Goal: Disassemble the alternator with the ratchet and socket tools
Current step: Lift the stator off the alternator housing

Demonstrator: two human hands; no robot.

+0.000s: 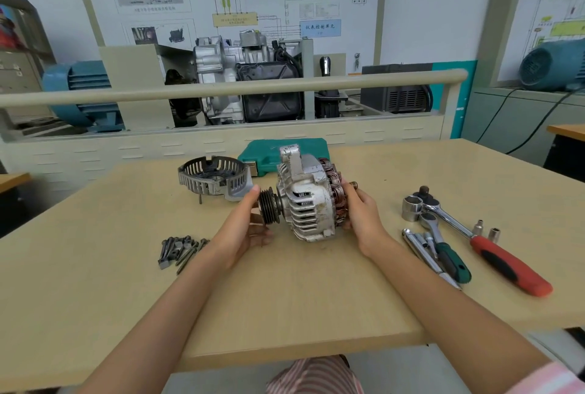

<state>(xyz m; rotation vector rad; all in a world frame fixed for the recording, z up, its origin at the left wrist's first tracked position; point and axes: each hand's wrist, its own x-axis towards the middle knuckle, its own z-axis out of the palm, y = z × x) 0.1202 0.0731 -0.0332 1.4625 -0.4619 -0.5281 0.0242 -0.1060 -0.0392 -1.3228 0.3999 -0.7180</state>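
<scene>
silver alternator between left fingers, right fingers.

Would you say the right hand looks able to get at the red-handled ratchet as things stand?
Probably yes, once it lets go. The right hand is on the alternator at its copper-winding end, and the red-handled ratchet lies uncovered on the table on that same side, with only bare tabletop between.

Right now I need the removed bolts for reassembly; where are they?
In the head view, the bolts lie piled on the table at left, just outside the left hand's forearm, in front of the removed rear cover.
</scene>
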